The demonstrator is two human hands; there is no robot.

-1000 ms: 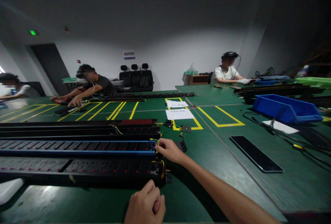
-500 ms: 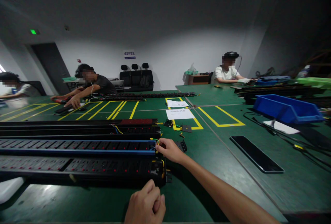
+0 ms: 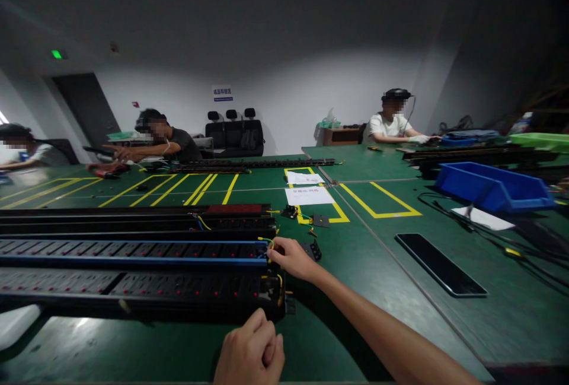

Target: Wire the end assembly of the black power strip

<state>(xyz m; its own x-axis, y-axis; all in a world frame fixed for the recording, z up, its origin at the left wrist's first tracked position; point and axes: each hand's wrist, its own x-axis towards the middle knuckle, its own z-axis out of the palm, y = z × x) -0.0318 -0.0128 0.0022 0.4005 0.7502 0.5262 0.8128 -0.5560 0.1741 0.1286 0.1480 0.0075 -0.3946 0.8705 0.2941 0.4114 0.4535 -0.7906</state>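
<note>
At the right end of a long blue-edged power strip (image 3: 231,262), my right hand (image 3: 291,257) has thumb and fingers pinched together. A short green-and-yellow wire (image 3: 265,239) loops out of the strip's end into this pinch; my fingers cover its tip. Nearer to me lies a black power strip (image 3: 186,284) with a row of sockets and red dots, and yellow wire (image 3: 280,290) at its open end. Below that end, my left hand (image 3: 251,349) rests in a loose fist, with nothing showing from it. Beside my right wrist sits a small black end piece (image 3: 313,250).
More black strips (image 3: 146,219) lie behind. Small black plates with wires (image 3: 320,220) and paper sheets (image 3: 310,196) are further off. On the right are a phone (image 3: 440,264), black cables (image 3: 484,236) and a blue bin (image 3: 493,188). Co-workers sit across the green table (image 3: 355,242).
My hands and the strips stay where they were. Across the table at left, a co-worker has lifted a dark object off the table and drawn it back.
</note>
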